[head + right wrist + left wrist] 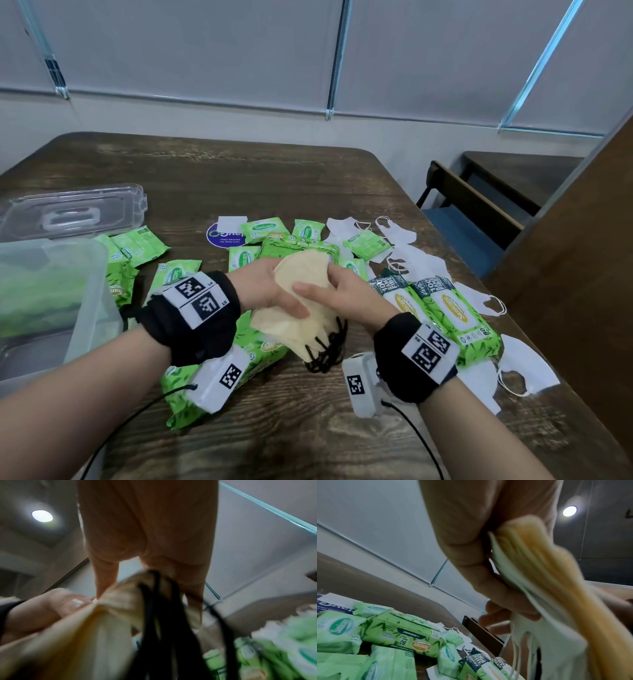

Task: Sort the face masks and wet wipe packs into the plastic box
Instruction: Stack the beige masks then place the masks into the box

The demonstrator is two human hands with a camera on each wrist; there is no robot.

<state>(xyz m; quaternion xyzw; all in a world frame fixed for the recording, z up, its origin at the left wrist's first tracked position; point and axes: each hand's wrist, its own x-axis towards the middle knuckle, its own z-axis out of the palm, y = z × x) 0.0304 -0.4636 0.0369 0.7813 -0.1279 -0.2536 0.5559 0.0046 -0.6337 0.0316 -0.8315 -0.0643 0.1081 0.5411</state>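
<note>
Both the left hand (263, 291) and right hand (346, 294) gripped the stack of cream face masks (301, 274), the plastic box (92, 270) lying off toward the bench's left edge, nearer the left hand.

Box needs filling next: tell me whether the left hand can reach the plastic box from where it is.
Probably yes: the plastic box sits open just beside the left hand, nothing between, though that hand grips the beige masks.

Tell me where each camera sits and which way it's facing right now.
Head: on the head, looks down at table, box, both hands on the masks.
Left wrist: under the left hand, looks up along it at masks and packs.
Right wrist: under the right hand, looks up at ceiling, blurred.
All share the masks.
</note>
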